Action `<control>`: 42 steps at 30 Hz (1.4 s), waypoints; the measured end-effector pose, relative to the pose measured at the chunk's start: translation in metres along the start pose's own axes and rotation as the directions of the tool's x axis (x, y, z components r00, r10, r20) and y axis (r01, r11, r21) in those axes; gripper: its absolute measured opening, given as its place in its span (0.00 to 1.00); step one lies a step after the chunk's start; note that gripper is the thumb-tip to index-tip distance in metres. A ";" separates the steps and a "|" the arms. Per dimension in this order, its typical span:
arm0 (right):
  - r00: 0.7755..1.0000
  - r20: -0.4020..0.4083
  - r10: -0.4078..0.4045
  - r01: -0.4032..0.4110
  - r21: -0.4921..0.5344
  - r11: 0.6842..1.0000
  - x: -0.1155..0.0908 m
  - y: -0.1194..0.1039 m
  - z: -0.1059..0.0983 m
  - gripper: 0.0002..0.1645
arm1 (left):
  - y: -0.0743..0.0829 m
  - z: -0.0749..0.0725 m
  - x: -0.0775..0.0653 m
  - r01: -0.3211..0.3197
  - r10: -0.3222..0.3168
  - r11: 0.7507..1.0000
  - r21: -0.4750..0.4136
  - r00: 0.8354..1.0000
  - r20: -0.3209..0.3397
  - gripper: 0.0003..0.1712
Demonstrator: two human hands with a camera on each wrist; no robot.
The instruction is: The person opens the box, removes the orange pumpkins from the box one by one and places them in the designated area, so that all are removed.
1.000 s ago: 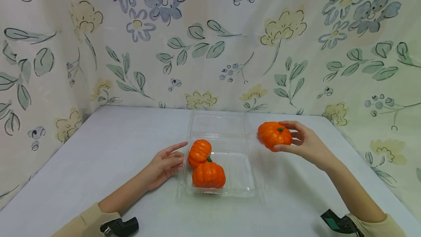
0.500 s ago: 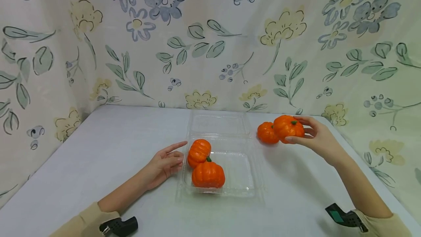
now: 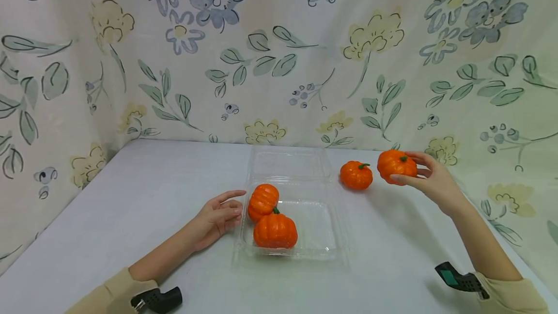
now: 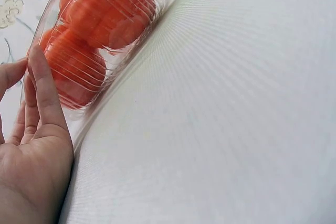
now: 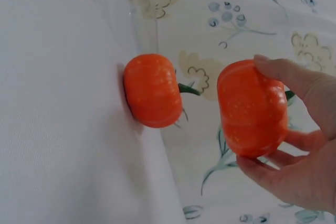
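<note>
My right hand (image 3: 433, 180) grips a small orange pumpkin (image 3: 395, 166) with a green stem, thumb on one side and fingers on the other. In the right wrist view this pumpkin (image 5: 252, 109) is held up off the table. A second pumpkin (image 3: 356, 175) stands on the table just left of it. Two more pumpkins, one behind (image 3: 263, 201) and one in front (image 3: 275, 231), lie in the left part of a clear plastic clamshell box (image 3: 316, 229). My left hand (image 3: 217, 219) rests beside the box with relaxed fingers, its fingertips right at the box's left wall in the left wrist view.
The box's clear lid (image 3: 289, 164) is folded back behind it on the white table (image 3: 174, 173). A flowered curtain (image 3: 270, 96) hangs along the table's back and sides. Black wrist cameras sit at both sleeves.
My right hand has carried its pumpkin to the right and slightly back, uncovering the pumpkin standing on the table. The left hand stays by the box.
</note>
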State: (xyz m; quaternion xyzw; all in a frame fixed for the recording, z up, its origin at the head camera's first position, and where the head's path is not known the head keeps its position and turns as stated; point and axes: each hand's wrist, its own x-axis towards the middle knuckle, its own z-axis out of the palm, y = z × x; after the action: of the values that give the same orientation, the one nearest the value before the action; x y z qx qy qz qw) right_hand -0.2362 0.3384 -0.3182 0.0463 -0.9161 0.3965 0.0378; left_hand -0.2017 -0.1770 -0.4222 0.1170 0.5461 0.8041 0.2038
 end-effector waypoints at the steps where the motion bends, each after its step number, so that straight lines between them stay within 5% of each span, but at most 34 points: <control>1: 1.000 -0.005 0.002 -0.002 -0.006 1.000 0.001 0.002 -0.001 0.49 | 0.000 0.000 0.000 0.000 0.000 1.000 0.000 1.000 0.001 0.23; 18: 0.995 -0.082 0.055 -0.056 -0.016 0.998 0.012 0.038 0.000 0.49 | 0.000 0.000 -0.001 0.003 -0.003 1.000 -0.007 1.000 0.015 0.21; 42: 0.992 -0.060 0.113 -0.116 -0.051 0.992 0.016 0.060 0.015 0.51 | 0.001 0.000 -0.001 0.011 -0.011 1.000 -0.015 1.000 -0.002 0.21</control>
State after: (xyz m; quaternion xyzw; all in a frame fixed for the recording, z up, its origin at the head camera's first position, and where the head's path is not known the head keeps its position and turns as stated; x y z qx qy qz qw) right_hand -0.2596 0.3676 -0.3701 -0.0187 -0.9262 0.3741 0.0423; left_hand -0.2011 -0.1773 -0.4212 0.1116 0.5409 0.8072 0.2084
